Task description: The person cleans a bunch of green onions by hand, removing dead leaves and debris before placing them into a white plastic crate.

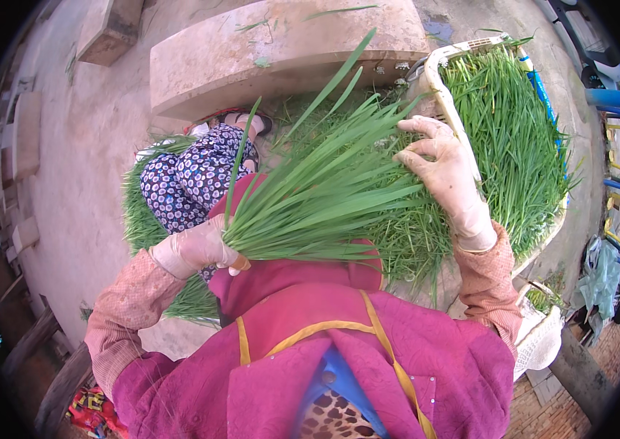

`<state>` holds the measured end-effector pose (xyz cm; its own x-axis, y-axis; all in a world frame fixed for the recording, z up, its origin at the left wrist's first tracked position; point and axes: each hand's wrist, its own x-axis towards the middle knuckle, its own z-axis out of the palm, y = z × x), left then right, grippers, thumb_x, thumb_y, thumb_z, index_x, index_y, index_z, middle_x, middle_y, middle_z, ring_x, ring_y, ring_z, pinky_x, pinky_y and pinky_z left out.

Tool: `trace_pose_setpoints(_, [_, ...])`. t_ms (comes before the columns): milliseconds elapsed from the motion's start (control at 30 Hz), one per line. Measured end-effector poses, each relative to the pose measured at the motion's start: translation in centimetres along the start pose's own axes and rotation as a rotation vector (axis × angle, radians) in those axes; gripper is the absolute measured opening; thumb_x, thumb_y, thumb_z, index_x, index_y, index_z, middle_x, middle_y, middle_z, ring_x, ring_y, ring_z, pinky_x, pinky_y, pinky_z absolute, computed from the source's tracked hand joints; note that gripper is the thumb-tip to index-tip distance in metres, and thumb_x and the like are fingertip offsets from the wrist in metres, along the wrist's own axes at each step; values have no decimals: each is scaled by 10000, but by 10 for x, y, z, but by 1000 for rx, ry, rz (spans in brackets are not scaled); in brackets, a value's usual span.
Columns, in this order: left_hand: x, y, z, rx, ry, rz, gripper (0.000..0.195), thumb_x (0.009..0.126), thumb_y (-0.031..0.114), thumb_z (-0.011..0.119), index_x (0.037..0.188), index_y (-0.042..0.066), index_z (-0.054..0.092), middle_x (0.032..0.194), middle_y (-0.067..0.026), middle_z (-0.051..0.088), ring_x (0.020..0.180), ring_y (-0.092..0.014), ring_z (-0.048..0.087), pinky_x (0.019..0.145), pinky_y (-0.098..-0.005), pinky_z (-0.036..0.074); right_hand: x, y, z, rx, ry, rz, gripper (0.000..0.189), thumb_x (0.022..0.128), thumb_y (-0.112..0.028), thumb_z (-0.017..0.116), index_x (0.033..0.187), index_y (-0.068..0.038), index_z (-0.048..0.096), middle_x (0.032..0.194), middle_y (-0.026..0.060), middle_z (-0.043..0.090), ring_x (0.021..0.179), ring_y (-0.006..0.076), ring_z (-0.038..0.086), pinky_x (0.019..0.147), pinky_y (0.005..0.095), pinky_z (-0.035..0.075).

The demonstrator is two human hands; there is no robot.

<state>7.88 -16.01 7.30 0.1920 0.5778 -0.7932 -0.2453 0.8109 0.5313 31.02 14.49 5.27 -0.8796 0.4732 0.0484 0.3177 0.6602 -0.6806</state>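
Observation:
My left hand (200,247), in a thin pale glove, is closed around the gathered lower end of a bunch of long, flat green leaves (315,186) that look like garlic chives. The leaves fan out across my lap toward the upper right, and a few blades stick out higher than the others. My right hand (444,173), gloved too, is at the far tips of the leaves. Its thumb and fingers are curved and partly apart; whether they pinch a blade cannot be made out. Loose green trimmings (414,236) lie below the bunch.
A white plastic crate (444,99) heaped with green leaves (507,148) stands at right. More leaves (137,219) lie at left beside patterned trousers (195,175). A stone slab (288,49) is ahead. Plastic bags (600,280) and a white woven hat (540,343) are at lower right.

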Motion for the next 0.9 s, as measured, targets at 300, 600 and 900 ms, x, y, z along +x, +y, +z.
trace_pose_setpoints(300, [2,26,-4,74,-10,83,366,697,-9,655,1062,18,646,782,-28,658,573,-104,577,486,-246,431,-32,18,-37,339,193,357,120,856,-109,684,870,-4,740,1076,78,681,1031,132,606,884,273,468])
trace_pose_setpoints(600, [58,153,-43,1916,741,687,644,842,194,629,1430,345,416,1258,-218,532,971,-350,656,755,-406,551,-77,18,-13,1063,476,311,360,959,-259,586,1169,28,641,1018,110,692,786,145,620,700,260,489])
trace_pose_setpoints(900, [76,165,-10,1953,705,774,845,784,273,700,1497,367,256,1432,-262,378,1017,-378,641,826,-415,559,-31,-84,121,2099,-425,270,755,914,-432,618,1412,62,338,1461,272,338,1351,377,358,1141,453,265])
